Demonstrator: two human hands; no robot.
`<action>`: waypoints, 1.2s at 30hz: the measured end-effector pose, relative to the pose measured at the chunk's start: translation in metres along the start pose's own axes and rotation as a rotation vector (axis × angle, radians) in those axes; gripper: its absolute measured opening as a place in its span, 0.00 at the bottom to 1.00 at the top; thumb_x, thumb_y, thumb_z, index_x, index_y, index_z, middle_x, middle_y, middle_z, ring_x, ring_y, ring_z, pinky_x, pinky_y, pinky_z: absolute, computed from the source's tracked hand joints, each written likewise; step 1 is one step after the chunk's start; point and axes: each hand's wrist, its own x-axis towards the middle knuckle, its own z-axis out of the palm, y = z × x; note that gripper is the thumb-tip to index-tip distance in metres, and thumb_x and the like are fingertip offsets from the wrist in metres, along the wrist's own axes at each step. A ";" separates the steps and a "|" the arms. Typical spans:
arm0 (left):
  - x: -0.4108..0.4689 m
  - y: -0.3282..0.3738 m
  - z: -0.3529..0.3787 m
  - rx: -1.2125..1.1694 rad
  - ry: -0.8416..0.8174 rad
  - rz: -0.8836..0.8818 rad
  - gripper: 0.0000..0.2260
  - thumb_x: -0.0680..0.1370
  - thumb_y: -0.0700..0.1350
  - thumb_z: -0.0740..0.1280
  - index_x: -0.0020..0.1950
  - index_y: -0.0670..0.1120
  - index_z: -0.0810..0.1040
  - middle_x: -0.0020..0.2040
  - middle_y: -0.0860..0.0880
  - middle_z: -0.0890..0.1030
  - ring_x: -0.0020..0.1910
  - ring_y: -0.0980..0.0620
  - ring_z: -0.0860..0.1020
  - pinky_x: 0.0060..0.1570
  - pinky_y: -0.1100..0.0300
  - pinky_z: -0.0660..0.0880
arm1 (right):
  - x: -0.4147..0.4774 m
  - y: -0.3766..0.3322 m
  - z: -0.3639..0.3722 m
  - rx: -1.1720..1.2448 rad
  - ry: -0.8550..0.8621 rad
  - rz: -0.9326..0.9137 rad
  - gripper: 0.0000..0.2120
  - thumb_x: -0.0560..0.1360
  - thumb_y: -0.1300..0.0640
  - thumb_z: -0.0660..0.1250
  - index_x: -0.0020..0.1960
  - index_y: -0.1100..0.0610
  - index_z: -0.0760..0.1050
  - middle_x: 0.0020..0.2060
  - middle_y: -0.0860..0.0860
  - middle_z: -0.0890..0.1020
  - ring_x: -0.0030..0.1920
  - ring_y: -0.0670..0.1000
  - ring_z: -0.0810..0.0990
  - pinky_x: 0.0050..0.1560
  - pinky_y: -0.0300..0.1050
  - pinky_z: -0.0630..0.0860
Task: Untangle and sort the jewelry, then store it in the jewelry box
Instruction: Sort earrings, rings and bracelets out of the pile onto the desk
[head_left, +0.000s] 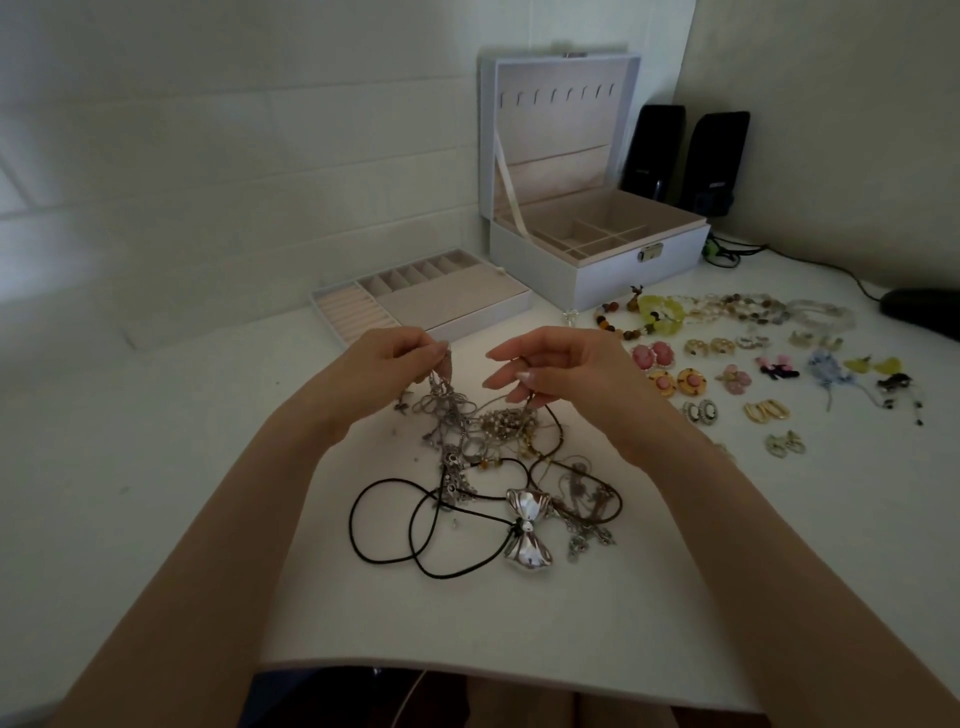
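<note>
Two hands are raised over a tangle (467, 436) of necklaces in the middle of the white table (156, 415). The left hand (384, 364) pinches a silver chain (441, 382) between thumb and fingertips and holds it taut above the heap. The right hand (561, 369) pinches a black cord (545, 410) between thumb and curled fingers, its forefinger stretched toward the left hand.

Nearer than the tangle, the cord's loops lie flat beside a shiny silver bow pendant (527, 530).

Far left of the hands lies a tray (431, 301) with pink ring rolls and small slots. The jewelry box (597, 260) stands far right of it, lid (561, 130) upright, its compartments open to view and a metal clasp on its front.

To the right, beaded bracelets (727, 309) lie in a row, with pairs of earrings (769, 410) laid out nearer. Behind the box stand two black speakers (717, 156); the small label on one is too blurred to read.
</note>
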 end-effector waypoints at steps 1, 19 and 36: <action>0.000 0.000 0.000 -0.007 0.014 -0.003 0.13 0.80 0.48 0.61 0.41 0.43 0.80 0.31 0.53 0.70 0.30 0.57 0.66 0.36 0.62 0.65 | 0.000 0.000 0.000 0.010 0.012 -0.006 0.12 0.75 0.72 0.62 0.53 0.61 0.80 0.44 0.56 0.85 0.39 0.48 0.81 0.42 0.38 0.78; 0.003 -0.012 0.004 0.249 -0.067 0.028 0.03 0.73 0.43 0.72 0.44 0.44 0.80 0.33 0.51 0.74 0.32 0.55 0.70 0.36 0.63 0.67 | 0.005 0.014 0.009 -0.747 0.035 0.013 0.06 0.69 0.50 0.74 0.41 0.49 0.78 0.46 0.47 0.72 0.48 0.46 0.70 0.46 0.41 0.68; 0.000 0.002 0.010 0.190 -0.059 0.214 0.05 0.74 0.48 0.70 0.41 0.48 0.81 0.29 0.56 0.74 0.30 0.60 0.70 0.34 0.69 0.67 | 0.009 0.013 0.011 -0.192 0.207 -0.046 0.02 0.71 0.61 0.73 0.41 0.56 0.80 0.35 0.50 0.83 0.36 0.45 0.81 0.42 0.41 0.80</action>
